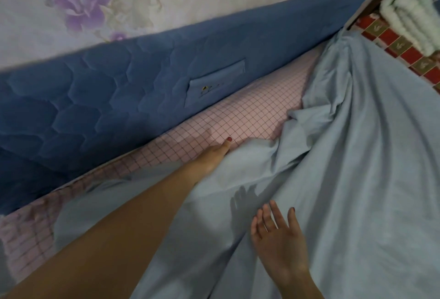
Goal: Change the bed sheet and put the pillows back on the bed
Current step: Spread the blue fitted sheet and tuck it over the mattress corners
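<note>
The light blue bed sheet is lying rumpled across the bed, covering most of its near and right side and leaving a strip of pink checked under-sheet showing along the far edge. The left hand is reaching to the edge of the blue sheet where it is meeting the pink checks; its thumb, with a red-painted nail, is lying on the pink fabric while the rest of the fingers are going under the blue cloth, so how tight that grip is I cannot tell. The left forearm is stretching diagonally from the lower left corner, lying over the blue sheet. The right hand is hovering or resting flat over the sheet nearer the person, palm down, fingers straight and spread wide, holding nothing; its shadow is falling on the cloth just above and to the left of it. Folds of the sheet are bunching up between the two hands and running away toward the upper right. Beyond the pink strip a dark blue quilted pad with a sewn patch is standing against the floral wall. In the upper right corner a folded white fluffy blanket is sitting on a red patterned cloth.
</note>
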